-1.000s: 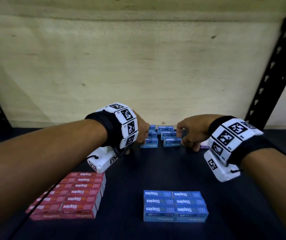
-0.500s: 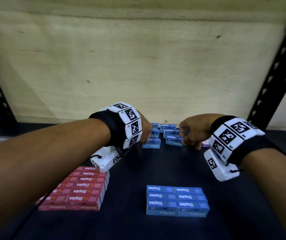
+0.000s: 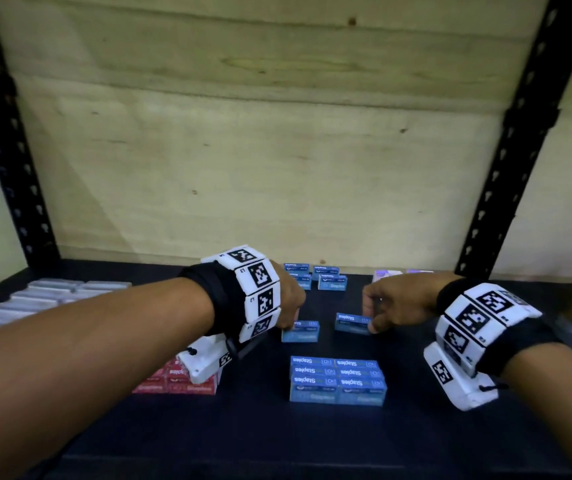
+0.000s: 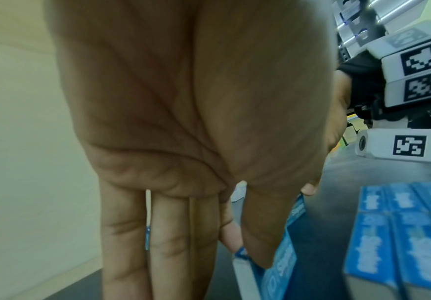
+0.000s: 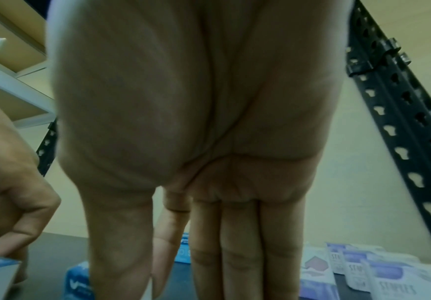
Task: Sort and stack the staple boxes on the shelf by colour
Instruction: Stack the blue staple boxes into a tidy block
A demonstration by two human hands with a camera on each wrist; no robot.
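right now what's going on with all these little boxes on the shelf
A person is sorting staple boxes by colour on a dark shelf. The left hand holds one blue box and the right hand holds another blue box, both just behind the neat blue stack at the front. A few loose blue boxes remain at the back. A red stack sits front left, white boxes far left, and purplish boxes at the back right.
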